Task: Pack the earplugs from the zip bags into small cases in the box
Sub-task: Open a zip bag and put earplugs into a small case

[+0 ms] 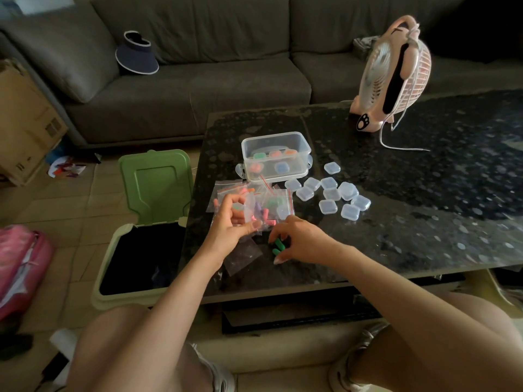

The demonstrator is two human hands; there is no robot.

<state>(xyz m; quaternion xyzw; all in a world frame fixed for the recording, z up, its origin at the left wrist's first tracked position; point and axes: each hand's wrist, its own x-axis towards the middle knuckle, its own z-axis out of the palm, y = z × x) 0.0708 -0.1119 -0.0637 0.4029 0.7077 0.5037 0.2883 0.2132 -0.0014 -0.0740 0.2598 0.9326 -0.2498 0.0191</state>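
Your right hand pinches green earplugs on the desk, well in front of the box. Your left hand, nearer the box's left corner, pinches a zip bag holding pink earplugs. More zip bags lie just before the box; empty small cases scatter to its right.

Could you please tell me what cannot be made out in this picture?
Head view:
- green earplugs: right hand partly covers them; number unclear.
- zip bag in left hand: open or sealed, blurred.
- filled cases in the box: cloudy wall hides their count.
- bin: inside too dark.
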